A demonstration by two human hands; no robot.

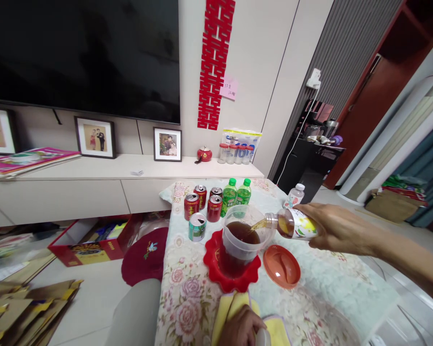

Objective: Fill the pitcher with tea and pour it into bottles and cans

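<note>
**Pour under way, pitcher part-filled**

Your right hand (pixel 330 228) has its fingers clamped round a small clear bottle (pixel 299 224), tipped so that an amber stream runs from its mouth into the pitcher (pixel 243 250). The pitcher holds dark brown liquid, with room below the rim; the bottle has some left to give. The orange lid (pixel 282 266), glossy and round, is off and lies just beside.

Your pitcher is translucent, smooth plastic, upright in a red dish (pixel 207 257) with a scalloped edge, on the counter (pixel 176 293) under a floral cloth. Behind it stand capped green bottles (pixel 229 198) and shiny metal cans (pixel 197 227).

Your left hand (pixel 241 327) rests on a soft yellow towel (pixel 277 331), fingers curled; whether they grip the pale, rounded thing (pixel 262 338) there, you cannot tell.
</note>
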